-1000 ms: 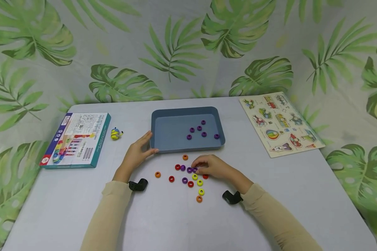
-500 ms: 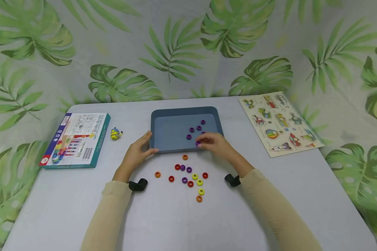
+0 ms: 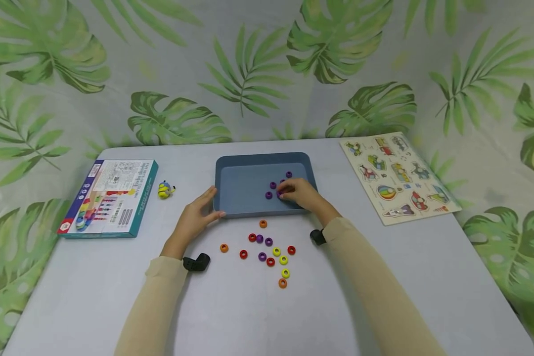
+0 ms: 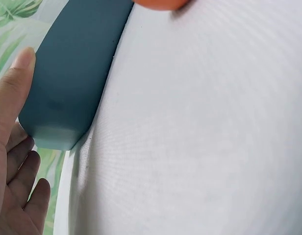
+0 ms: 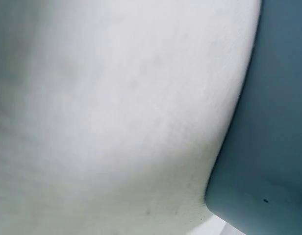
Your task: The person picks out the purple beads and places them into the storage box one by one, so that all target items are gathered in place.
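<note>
A blue-grey tray (image 3: 240,185) stands on the table with several purple beads (image 3: 269,195) in its right part. My left hand (image 3: 191,220) rests against its front left corner, the thumb (image 4: 24,61) along the front wall and the fingers by the left side. Over the tray, my right hand (image 3: 303,193) pinches a purple bead (image 3: 280,195) low among the others, hiding some of them. In front of the tray lie loose red beads (image 3: 243,254), yellow beads (image 3: 283,260), orange beads (image 3: 224,248) and purple beads (image 3: 262,257). The right wrist view shows no hand.
At the left lies a boxed toy set (image 3: 111,198), with a small yellow-and-blue figure (image 3: 165,190) beside it. A wooden picture puzzle board (image 3: 398,175) is at the right. Behind the table hangs a leaf-patterned cloth (image 3: 258,69).
My right hand has taken a purple bead from the loose group and carried it forward over the tray's front rim, down among the other purple beads. The left hand stays at the corner.
</note>
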Demonstrator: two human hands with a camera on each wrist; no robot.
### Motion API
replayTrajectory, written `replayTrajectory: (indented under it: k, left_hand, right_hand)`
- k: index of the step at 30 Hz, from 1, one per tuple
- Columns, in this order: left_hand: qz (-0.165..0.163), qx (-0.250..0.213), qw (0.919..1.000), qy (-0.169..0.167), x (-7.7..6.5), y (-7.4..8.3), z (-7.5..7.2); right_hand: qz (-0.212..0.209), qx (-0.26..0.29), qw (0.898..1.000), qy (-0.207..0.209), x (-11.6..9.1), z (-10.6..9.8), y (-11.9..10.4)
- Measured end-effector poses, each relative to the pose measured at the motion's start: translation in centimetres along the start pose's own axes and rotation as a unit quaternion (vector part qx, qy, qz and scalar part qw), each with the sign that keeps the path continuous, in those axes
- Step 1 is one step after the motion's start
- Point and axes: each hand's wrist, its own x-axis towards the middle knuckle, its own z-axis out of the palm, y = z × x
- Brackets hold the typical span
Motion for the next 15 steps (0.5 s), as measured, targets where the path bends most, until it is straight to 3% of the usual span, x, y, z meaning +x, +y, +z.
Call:
replayTrajectory:
  k: [9,12,15]
  left_hand:
    - [-0.006,-0.006,0.9999,-0.007,0.0,-0.2,0.0]
    - [-0.002,-0.003,1.0000,-0.004,0.0,-0.2,0.1]
    - [0.000,0.004,1.0000,-0.003,0.1,-0.3,0.0]
  right_hand:
    - [-0.015,0.008,1.000,0.005,-0.3,0.0,-0.2]
    - [-0.038,0.027,0.999,0.022,-1.3,-0.1,-1.0]
    - [-0.093,0.054,0.994,0.027,-2.9,-0.1,-2.4]
